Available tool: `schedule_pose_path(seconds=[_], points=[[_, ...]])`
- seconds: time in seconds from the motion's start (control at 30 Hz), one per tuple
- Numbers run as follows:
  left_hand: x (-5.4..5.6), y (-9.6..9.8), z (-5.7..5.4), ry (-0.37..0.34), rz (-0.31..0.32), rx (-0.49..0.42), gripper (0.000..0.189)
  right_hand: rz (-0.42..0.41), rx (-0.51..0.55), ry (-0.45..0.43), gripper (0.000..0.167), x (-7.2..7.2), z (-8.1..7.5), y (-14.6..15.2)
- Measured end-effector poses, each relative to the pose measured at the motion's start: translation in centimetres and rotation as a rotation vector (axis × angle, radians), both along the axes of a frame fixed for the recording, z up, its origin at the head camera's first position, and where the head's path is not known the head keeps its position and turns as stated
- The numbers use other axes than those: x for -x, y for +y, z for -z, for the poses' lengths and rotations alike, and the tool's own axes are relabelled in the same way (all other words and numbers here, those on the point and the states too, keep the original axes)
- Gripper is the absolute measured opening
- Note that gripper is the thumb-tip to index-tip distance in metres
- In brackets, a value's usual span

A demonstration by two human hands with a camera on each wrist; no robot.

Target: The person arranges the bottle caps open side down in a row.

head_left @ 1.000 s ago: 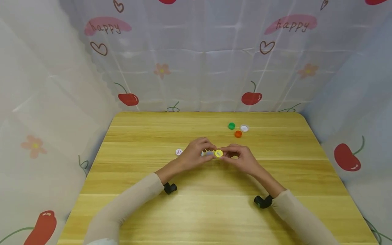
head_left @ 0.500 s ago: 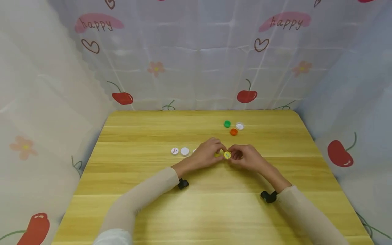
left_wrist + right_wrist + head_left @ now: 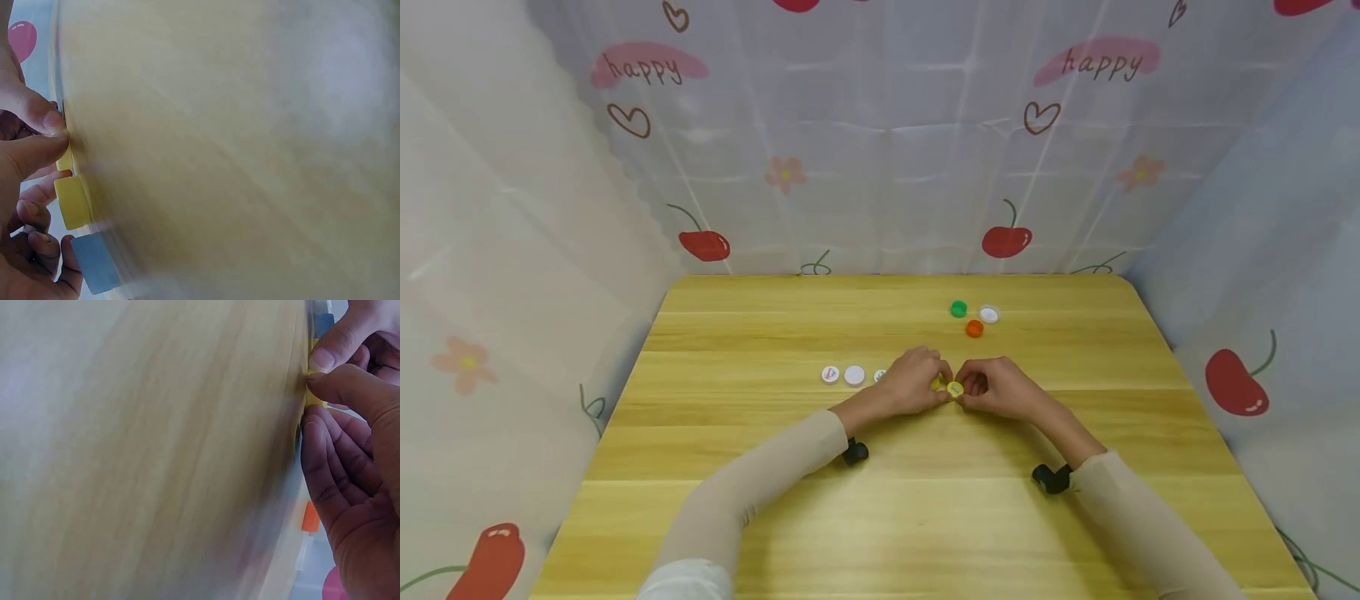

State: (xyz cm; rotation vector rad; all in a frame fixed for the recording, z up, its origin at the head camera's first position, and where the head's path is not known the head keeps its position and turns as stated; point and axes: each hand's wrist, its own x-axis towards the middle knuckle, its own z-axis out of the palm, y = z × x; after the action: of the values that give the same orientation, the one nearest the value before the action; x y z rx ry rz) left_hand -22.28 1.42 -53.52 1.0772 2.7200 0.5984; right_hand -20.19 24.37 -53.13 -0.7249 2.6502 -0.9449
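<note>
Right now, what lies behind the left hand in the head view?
A white cap peeks past the left hand, and a yellow cap shows partly between its thumb and finger. The left wrist view reveals a blue cap hidden in the head view. Anything else there is covered.

Pale curtains [image 3: 887,200] hang on three sides of a wood-grain table [image 3: 925,517] with rounded far corners, their print showing red cherries [image 3: 1007,242], brown hearts [image 3: 628,122], orange flowers [image 3: 786,175] and "happy" lettered across pink patches [image 3: 651,65].
</note>
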Motion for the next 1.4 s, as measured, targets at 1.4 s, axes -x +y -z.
schedule_pose_path(seconds=[1.4], points=[[10.9, 4.0, -1.7, -0.081, -0.325, 0.062, 0.045, 0.467, -0.095, 0.106, 0.049, 9.6, 0.4, 0.5]])
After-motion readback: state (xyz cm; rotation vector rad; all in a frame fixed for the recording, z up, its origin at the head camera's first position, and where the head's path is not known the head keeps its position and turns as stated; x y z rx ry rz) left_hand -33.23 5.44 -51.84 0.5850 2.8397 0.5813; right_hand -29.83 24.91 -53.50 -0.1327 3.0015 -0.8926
